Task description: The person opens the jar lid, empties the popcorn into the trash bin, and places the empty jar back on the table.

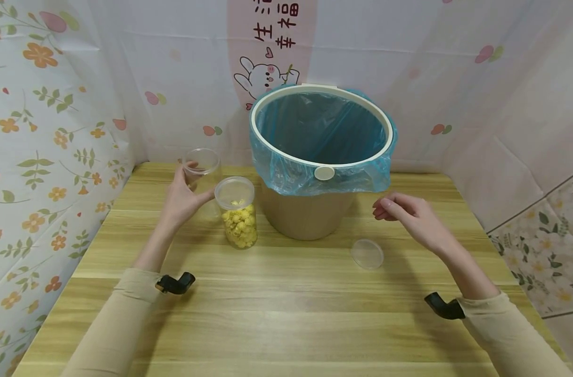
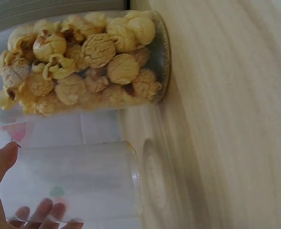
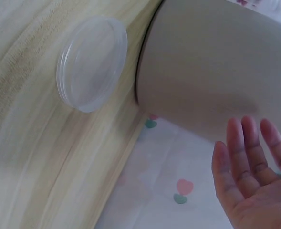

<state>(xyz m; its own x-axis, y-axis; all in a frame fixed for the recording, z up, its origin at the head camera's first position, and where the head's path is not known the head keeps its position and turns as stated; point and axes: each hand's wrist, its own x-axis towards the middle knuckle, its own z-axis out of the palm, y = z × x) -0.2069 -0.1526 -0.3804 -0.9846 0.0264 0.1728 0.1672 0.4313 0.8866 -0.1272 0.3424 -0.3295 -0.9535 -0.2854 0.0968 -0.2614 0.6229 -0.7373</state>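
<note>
At the table's left, my left hand (image 1: 180,201) holds a clear plastic jar (image 1: 206,175) with nothing visible inside, thumb on one side and fingers round the other. Close beside it, a second clear jar (image 1: 239,225), partly filled with yellow popcorn (image 2: 83,67), stands upright with a clear top. My left thumb tip comes right up to that jar's side in the head view. My right hand (image 1: 409,214) hovers right of the bin, holding nothing, with fingers loosely bent. A clear round lid (image 1: 367,254) lies flat on the table below and left of it.
A beige bin (image 1: 305,214) stands at the table's back middle, lined with a blue plastic bag (image 1: 286,175) under a white ring rim (image 1: 310,161). Patterned cloth (image 1: 173,68) hangs behind and left of the wooden table (image 1: 277,314). A black wrist mount (image 1: 444,306) sticks out from the right sleeve.
</note>
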